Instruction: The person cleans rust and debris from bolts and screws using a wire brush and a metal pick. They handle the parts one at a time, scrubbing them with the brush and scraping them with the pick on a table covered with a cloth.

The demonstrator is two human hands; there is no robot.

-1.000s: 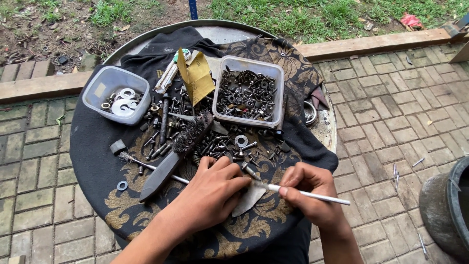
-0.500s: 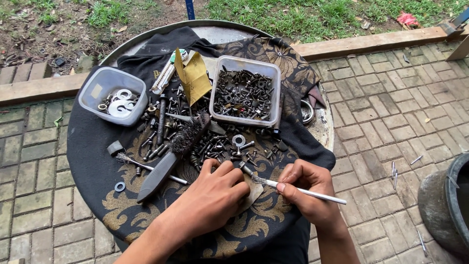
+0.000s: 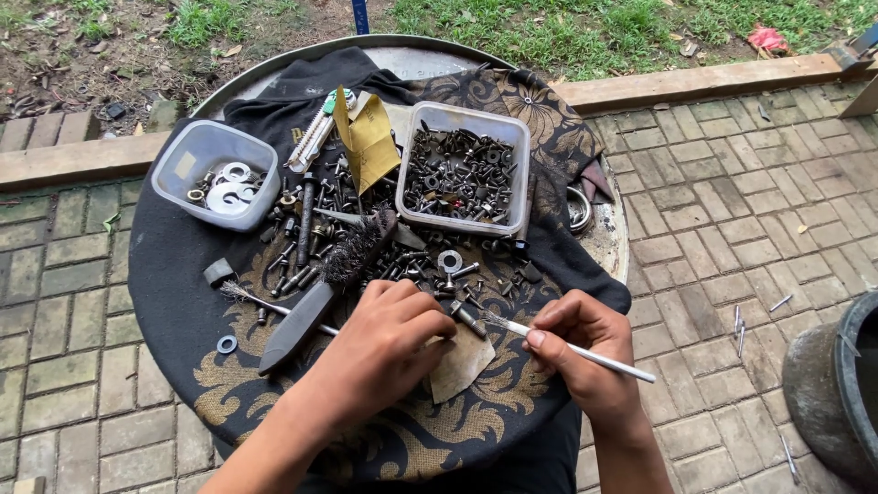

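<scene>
2 hands worked over the cloth-draped round table. The left hand pinched a dark bolt between its fingertips, just above a scrap of sandpaper. The right hand gripped a thin white-handled brush, its bristles touching the bolt. A big wire brush lay nearby.

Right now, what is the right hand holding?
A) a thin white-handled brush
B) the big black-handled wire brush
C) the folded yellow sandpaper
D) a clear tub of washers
A: the right hand pinches a thin white-handled brush with its bristle tip pointing toward the small bolt at the left hand; the black-handled wire brush lies untouched on the cloth.
</scene>
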